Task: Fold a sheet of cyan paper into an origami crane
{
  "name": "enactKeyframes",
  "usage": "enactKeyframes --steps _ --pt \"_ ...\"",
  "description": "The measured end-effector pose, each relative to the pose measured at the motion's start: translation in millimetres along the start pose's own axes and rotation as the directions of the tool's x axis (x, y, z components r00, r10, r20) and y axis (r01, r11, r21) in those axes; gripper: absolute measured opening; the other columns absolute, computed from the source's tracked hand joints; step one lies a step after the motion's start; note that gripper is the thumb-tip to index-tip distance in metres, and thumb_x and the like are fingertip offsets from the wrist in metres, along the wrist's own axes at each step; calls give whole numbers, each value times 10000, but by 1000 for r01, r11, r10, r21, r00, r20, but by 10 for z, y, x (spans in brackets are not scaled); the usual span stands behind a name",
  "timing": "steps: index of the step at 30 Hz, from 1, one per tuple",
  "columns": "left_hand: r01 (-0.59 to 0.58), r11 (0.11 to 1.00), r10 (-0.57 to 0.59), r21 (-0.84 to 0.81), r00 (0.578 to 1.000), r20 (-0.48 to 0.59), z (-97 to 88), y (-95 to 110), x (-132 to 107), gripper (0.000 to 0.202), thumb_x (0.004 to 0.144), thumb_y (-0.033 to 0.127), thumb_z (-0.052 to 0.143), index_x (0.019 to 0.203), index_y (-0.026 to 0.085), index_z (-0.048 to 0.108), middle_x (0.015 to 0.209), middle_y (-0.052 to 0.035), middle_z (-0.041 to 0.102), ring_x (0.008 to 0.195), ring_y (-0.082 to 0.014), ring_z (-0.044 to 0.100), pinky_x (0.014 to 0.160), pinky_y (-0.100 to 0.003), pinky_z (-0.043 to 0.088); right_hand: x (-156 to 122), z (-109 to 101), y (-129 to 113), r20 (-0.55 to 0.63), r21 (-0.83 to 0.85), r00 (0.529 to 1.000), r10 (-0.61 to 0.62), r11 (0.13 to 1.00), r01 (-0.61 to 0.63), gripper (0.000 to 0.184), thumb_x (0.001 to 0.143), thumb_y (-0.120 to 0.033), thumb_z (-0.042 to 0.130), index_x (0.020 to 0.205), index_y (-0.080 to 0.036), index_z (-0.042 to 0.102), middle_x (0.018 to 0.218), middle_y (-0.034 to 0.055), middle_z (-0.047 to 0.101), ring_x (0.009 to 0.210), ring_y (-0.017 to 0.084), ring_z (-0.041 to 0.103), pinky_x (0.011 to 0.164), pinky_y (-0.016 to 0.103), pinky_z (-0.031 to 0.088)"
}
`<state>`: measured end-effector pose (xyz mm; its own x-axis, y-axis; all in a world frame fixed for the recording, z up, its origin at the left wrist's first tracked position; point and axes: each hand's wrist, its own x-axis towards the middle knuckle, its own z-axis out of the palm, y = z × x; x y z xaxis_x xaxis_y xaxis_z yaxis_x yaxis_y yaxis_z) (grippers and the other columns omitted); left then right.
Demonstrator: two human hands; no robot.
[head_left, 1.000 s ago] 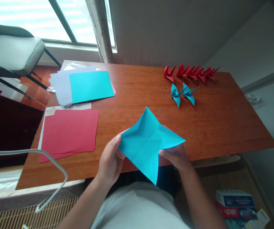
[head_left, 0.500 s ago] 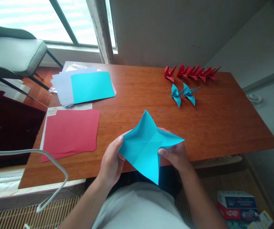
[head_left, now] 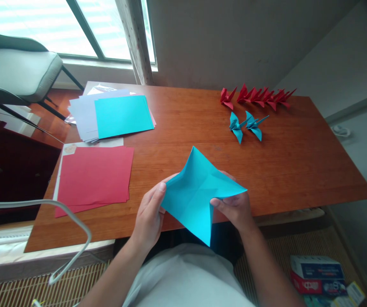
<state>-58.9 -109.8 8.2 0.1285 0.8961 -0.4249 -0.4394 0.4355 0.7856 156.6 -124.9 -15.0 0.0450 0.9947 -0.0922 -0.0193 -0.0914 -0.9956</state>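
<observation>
A creased sheet of turquoise origami paper [head_left: 193, 192] is held up over the table's front edge, its corners pointing away, right and toward me. My left hand [head_left: 151, 211] pinches its left corner, thumb on top and fingers beneath. On the right side, my right hand [head_left: 234, 209] grips the edge, the thumb pressing it inward while the other fingers are mostly hidden under the paper. Two turquoise paper cranes [head_left: 246, 126] stand farther back on the right, in front of a row of several red paper cranes [head_left: 263, 98].
Red paper sheets [head_left: 95, 175] lie at the left of the wooden table [head_left: 177, 119], with turquoise sheets [head_left: 124, 117] on white paper behind them. A pale curved tube [head_left: 81, 228] crosses the left front. A chair [head_left: 17, 72] stands by the window; boxes [head_left: 318, 275] sit at lower right.
The far right edge of the turquoise paper has spread flatter, and its near corner has shifted slightly left. Both hands keep their hold.
</observation>
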Motion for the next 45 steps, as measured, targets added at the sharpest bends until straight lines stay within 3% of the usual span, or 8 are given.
enactKeyframes --steps 8,11,20,25,29,34,39,45 --pt "100 991 -100 -84 995 4 -11 9 38 384 902 464 678 1171 205 769 1114 -80 781 972 -239 727 765 -267 565 19 -39 -4 29 0 999 -20 1000 20 557 734 -445 859 1228 -258 685 1262 87 701 1191 290 645 1029 425 526" --pt "127 986 -124 -110 992 32 1 25 50 404 911 469 664 1199 198 751 1122 -83 775 994 -232 721 766 -258 569 31 -47 25 14 16 1000 -16 1000 16 567 731 -464 857 1230 -257 683 1233 91 718 1168 289 664 1004 426 549" --pt "118 990 -101 -71 974 202 -107 190 -17 633 938 629 531 1415 218 600 1280 -139 708 1139 -282 675 915 -344 552 34 -60 64 -10 49 1000 -1 999 1 609 715 -472 866 1250 -255 673 1194 98 739 1142 299 688 963 421 585" --pt "37 999 -27 -27 954 298 -261 245 -87 734 820 635 696 1427 236 591 1363 -157 653 1214 -337 633 988 -409 523 26 -70 96 -41 109 999 8 994 -3 644 690 -492 881 1257 -273 669 1165 90 751 1084 301 712 938 436 598" --pt "5 999 -23 54 941 337 -237 237 -150 804 676 488 887 1407 301 607 1408 -131 627 1291 -363 588 1049 -433 495 19 -76 107 -26 152 1000 -4 988 8 610 697 -447 887 1244 -288 672 1177 69 748 1079 283 716 928 407 601" --pt "25 993 -60 118 952 299 -132 176 -202 757 722 279 873 1418 350 582 1466 -95 585 1335 -341 560 1035 -405 520 17 -66 68 6 116 1000 20 993 -20 635 702 -516 865 1254 -274 669 1178 81 748 1129 299 696 949 423 591" --pt "21 981 -81 193 948 309 -110 103 -160 877 674 226 903 1463 336 537 1495 -102 557 1322 -356 568 993 -387 550 26 -62 39 17 93 999 33 995 -34 662 674 -559 867 1239 -269 680 1153 88 757 1115 314 702 940 441 590" --pt "-31 985 -31 167 935 353 -155 22 -95 956 634 275 933 1489 302 506 1509 -127 541 1364 -389 522 1053 -418 515 24 -71 62 6 100 999 38 994 -39 717 649 -568 878 1265 -267 667 1151 88 757 1085 313 710 918 437 599"
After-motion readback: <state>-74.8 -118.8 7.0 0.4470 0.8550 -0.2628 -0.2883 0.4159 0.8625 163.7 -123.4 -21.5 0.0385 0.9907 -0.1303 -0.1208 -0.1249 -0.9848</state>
